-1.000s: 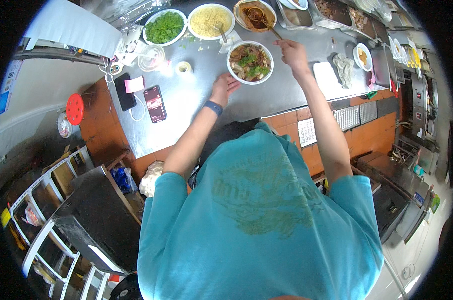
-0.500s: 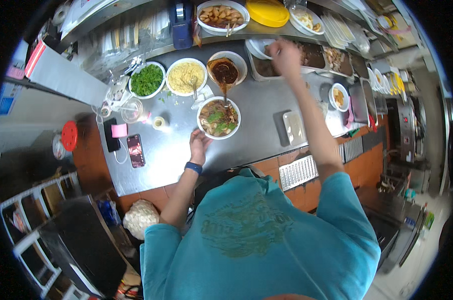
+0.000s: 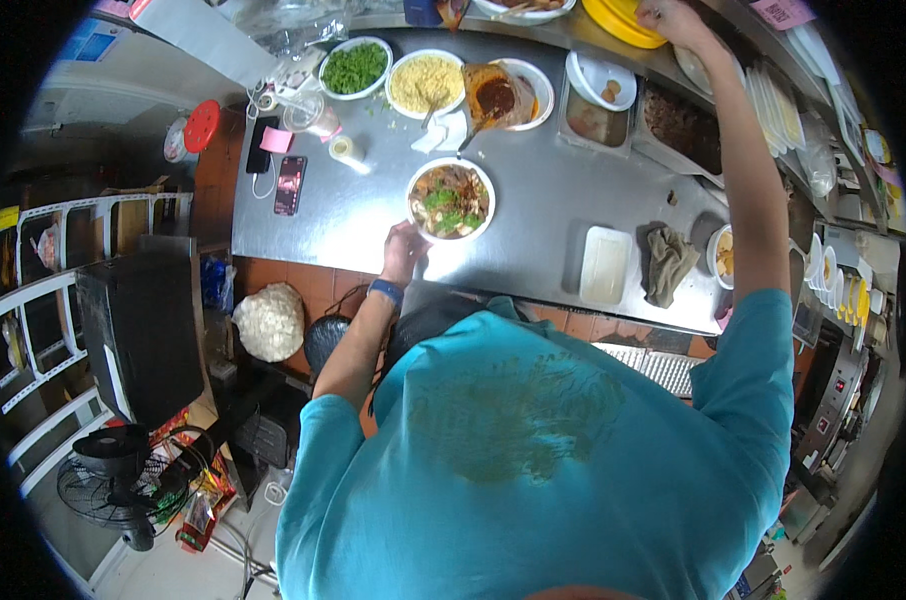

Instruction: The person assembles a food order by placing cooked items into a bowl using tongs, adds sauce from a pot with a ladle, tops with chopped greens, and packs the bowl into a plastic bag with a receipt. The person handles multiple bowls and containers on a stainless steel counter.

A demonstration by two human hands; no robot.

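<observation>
A white bowl (image 3: 451,200) of mixed food, topped with green leaves and dark red sauce, stands on the metal counter in front of me. My left hand (image 3: 403,250), with a dark blue band at the wrist, has curled fingers at the bowl's near-left rim. My right arm reaches far up to the shelf at the right. There my right hand (image 3: 676,22) is closed beside a yellow lid (image 3: 623,24); whatever its fingers hold is hidden. Below it, a white bowl (image 3: 601,82) with a few brown pieces sits over a metal food pan (image 3: 593,125).
Behind the food bowl are chopped greens (image 3: 355,68), minced garlic-like topping (image 3: 426,82) and red sauce (image 3: 496,97) with a spoon. A phone (image 3: 290,185) lies left; a white tray (image 3: 605,265) and a crumpled cloth (image 3: 670,262) lie right. Metal shelving overhangs the back.
My right hand has moved up and right from the food pans to the shelf by the yellow lid. My left hand stays at the bowl. The whole view has shifted.
</observation>
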